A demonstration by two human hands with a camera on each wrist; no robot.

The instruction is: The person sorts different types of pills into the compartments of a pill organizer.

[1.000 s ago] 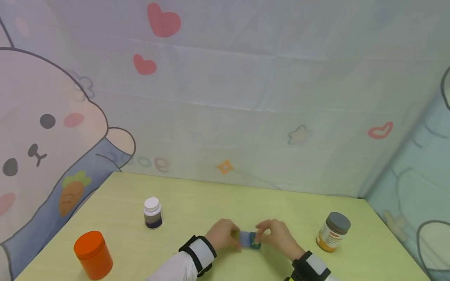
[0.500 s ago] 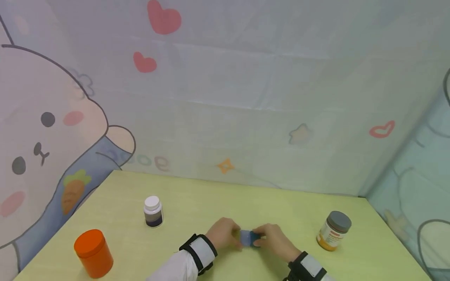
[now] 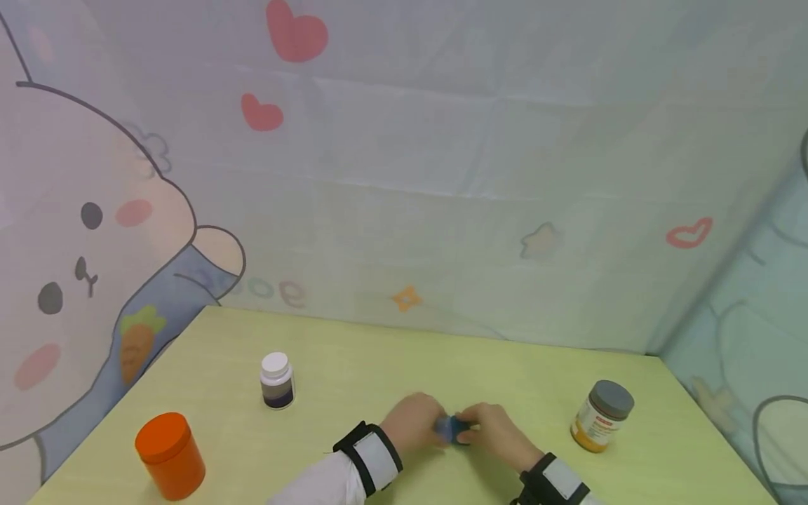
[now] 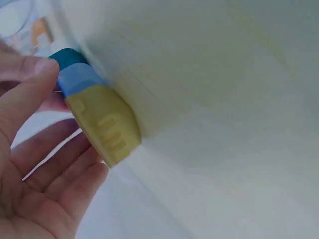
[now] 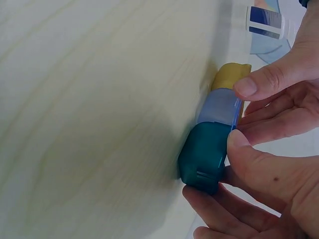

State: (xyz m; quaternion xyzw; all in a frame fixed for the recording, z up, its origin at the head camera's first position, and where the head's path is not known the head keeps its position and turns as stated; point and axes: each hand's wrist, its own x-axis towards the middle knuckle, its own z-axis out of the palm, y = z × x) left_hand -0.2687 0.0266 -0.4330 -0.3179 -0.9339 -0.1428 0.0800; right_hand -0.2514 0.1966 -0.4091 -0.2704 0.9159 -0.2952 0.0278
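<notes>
A small plastic case (image 5: 219, 107) has yellow, pale translucent blue and teal sections in a row. Raised marks show on its yellow end (image 4: 105, 124) in the left wrist view. My left hand (image 3: 413, 422) holds the yellow and blue part, thumb on the front and fingers behind. My right hand (image 3: 495, 431) pinches the teal end (image 5: 204, 157) between thumb and fingers. In the head view both hands cover most of the case, low over the pale yellow table (image 3: 353, 358).
An orange jar (image 3: 170, 456) stands at the front left, and a white-capped bottle (image 3: 276, 380) behind it. To the right is a grey-lidded jar (image 3: 602, 416). A printed curtain (image 3: 404, 175) hangs beyond the table's back edge.
My right fingers have closed in on the teal end. My left hand has slid right, covering much of the blue section that showed before.
</notes>
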